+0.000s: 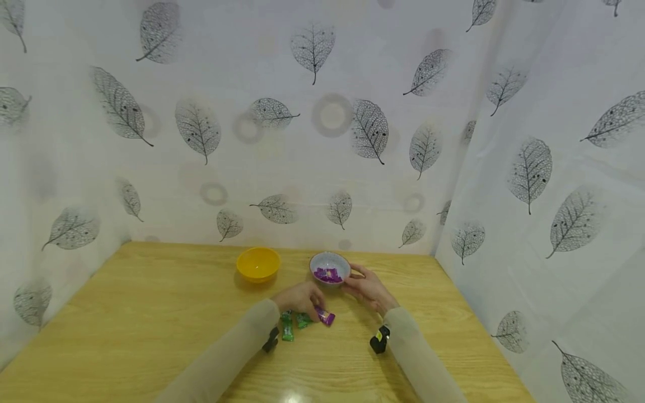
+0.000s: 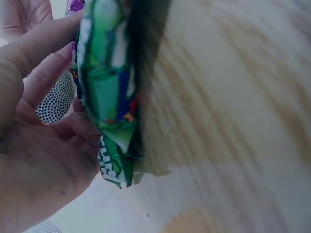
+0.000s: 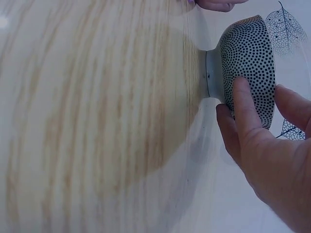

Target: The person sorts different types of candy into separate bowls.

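Note:
My left hand (image 1: 300, 298) reaches down to the table and pinches a purple-wrapped candy (image 1: 326, 317) by its end. Two green-wrapped candies (image 1: 287, 326) lie under and beside that hand; in the left wrist view a green wrapper (image 2: 108, 73) fills the near part and hides some of the fingers. Several purple candies (image 1: 327, 275) lie inside a small pale bowl (image 1: 330, 259). At the bowl's right side, my right hand (image 1: 370, 290) holds it, thumb by the rim and fingers against the dotted outer wall (image 3: 248, 58). The bowl stands upright on its foot.
A yellow bowl (image 1: 258, 264) stands to the left of the pale one, near the back of the wooden table (image 1: 151, 313). Behind and to the right hangs a white curtain (image 1: 282, 168) printed with leaves. Dark wrist devices (image 1: 379, 340) sit on both wrists.

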A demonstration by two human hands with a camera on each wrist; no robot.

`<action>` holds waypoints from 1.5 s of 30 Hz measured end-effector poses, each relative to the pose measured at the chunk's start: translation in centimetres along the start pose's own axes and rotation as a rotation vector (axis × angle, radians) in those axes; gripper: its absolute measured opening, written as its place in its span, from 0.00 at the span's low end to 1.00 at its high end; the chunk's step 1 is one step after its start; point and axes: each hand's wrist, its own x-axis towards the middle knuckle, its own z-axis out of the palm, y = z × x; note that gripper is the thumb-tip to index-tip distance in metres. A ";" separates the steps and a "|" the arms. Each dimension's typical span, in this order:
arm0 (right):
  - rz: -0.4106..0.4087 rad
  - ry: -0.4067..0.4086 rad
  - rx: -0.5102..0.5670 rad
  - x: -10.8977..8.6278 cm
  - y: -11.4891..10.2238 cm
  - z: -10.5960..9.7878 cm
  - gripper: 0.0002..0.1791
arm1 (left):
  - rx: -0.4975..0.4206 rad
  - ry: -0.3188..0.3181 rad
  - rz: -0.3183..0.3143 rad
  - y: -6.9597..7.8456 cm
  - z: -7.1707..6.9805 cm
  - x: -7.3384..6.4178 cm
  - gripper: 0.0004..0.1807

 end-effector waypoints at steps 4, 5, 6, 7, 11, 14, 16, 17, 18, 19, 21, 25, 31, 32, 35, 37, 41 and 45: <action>-0.001 0.004 0.001 -0.1 -0.2 0.1 0.35 | -0.011 -0.003 0.007 0.0 -0.2 0.1 0.12; 0.000 0.007 0.006 0.0 -0.2 0.1 0.35 | -0.008 -0.002 0.015 0.0 -0.3 0.2 0.12; -0.001 0.012 0.008 0.0 -0.2 0.1 0.35 | 0.000 0.001 0.025 0.0 -0.4 0.2 0.12; -0.002 0.014 0.008 0.0 -0.2 0.1 0.34 | 0.004 0.003 0.031 -0.1 -0.5 0.2 0.12; -0.005 0.022 0.004 0.2 -0.3 0.1 0.34 | 0.018 0.025 0.049 -0.2 -1.1 0.3 0.11; -0.008 0.016 0.003 0.2 -0.3 0.1 0.34 | 0.021 0.043 0.058 -0.1 -1.5 0.3 0.10; -0.008 0.012 0.006 0.2 -0.4 0.1 0.34 | 0.009 0.051 0.066 0.0 -1.7 0.2 0.09; -0.006 0.010 0.010 0.2 -0.4 0.1 0.34 | 0.011 0.055 0.076 0.1 -1.8 0.1 0.09; -0.006 0.010 0.011 0.2 -0.4 0.1 0.34 | 0.003 0.058 0.087 0.1 -1.9 0.1 0.09; -0.007 0.009 0.009 0.1 -0.4 0.1 0.34 | -0.008 0.059 0.097 0.2 -2.0 0.1 0.09; -0.003 0.011 0.009 0.1 -0.5 0.1 0.34 | -0.038 0.058 0.100 0.3 -2.1 0.0 0.09; 0.005 0.015 0.001 -0.1 -0.4 0.2 0.33 | -0.066 0.071 0.095 0.4 -2.4 -0.2 0.10; 0.017 0.015 -0.001 -0.3 -0.3 0.4 0.34 | -0.148 0.154 0.110 0.6 -2.6 -0.5 0.11; 0.020 0.019 0.003 -0.3 -0.3 0.4 0.34 | -0.171 0.179 0.112 0.6 -2.7 -0.5 0.11; 0.022 0.027 0.009 -0.3 -0.3 0.3 0.34 | -0.242 0.260 0.112 0.6 -2.9 -0.2 0.13; 0.019 0.028 0.006 -0.3 -0.3 0.3 0.34 | -0.268 0.315 0.099 0.7 -3.0 0.1 0.14; 0.019 0.031 0.004 -0.3 -0.3 0.4 0.34 | -0.266 0.422 0.055 1.1 -3.2 0.9 0.16; 0.024 0.033 0.003 -0.2 -0.2 0.3 0.34 | -0.208 0.503 0.015 1.5 -3.2 1.6 0.17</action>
